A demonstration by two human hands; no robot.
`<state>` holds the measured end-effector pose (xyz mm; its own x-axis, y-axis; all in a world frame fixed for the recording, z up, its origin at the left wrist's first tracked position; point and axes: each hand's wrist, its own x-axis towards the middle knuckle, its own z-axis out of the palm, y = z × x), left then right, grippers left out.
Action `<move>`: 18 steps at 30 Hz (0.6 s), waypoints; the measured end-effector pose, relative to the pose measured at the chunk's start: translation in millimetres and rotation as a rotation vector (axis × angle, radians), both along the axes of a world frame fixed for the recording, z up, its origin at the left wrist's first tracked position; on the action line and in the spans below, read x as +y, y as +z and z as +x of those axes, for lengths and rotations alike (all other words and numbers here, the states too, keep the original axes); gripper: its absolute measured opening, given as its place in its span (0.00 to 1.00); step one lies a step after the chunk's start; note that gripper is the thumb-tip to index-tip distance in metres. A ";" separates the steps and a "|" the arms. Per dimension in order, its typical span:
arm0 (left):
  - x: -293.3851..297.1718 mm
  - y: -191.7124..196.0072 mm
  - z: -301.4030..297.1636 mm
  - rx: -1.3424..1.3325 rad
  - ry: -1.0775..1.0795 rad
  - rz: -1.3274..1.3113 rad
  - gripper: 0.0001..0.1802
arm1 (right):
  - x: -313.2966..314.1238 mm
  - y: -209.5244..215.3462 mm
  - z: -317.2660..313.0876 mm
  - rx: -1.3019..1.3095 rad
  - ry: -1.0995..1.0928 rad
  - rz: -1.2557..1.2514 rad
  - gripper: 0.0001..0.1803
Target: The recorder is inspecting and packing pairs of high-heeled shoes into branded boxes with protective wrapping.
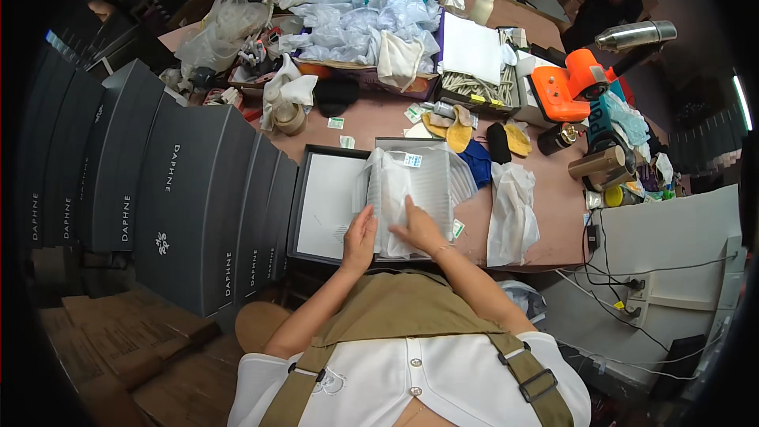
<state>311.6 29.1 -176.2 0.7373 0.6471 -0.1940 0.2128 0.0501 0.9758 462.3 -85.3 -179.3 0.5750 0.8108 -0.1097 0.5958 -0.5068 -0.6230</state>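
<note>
In front of me a grey shoe box [402, 141] holds a translucent, ribbed plastic wrap [431, 190] that spills over its sides. Inside lies a white, paper-wrapped bundle [393, 182]; what it contains is hidden. A small white and blue label [413, 160] sits at its far end. My left hand [360, 239] rests along the left side of the wrap, fingers stretched. My right hand [421, 229] lies over the near right part of the bundle, thumb extended and fingers apart from it. Beside the box, on the left, is an open grey lid [322, 205] with a pale inside.
Grey shoe boxes [194, 198] are stacked at my left. White tissue paper [514, 209] lies at right, near cloths [458, 130]. Behind stand a box of crumpled white paper [364, 24], a tray of sticks [478, 88] and an orange device [563, 88]. A person [613, 0] is at far right.
</note>
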 end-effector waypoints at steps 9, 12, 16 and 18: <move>60.5 87.9 44.6 -0.272 0.121 -0.833 0.43 | 13.5 140.2 10.6 -0.198 0.569 0.039 0.32; 62.7 118.4 49.3 -0.448 0.258 -0.989 0.32 | 20.3 159.1 16.7 -0.671 0.476 0.274 0.30; 76.2 64.0 48.1 -0.657 0.112 -1.163 0.28 | 46.1 119.6 -41.1 -0.568 0.316 0.421 0.26; 83.4 42.1 51.3 -0.550 0.128 -1.166 0.31 | 45.5 126.1 -69.9 -0.259 0.642 0.584 0.24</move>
<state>362.9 112.5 -134.1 0.8455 0.3739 -0.3813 -0.2693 0.9151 0.3003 392.4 -39.8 -53.3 -0.0578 0.8702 0.4893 0.8120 0.3261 -0.4841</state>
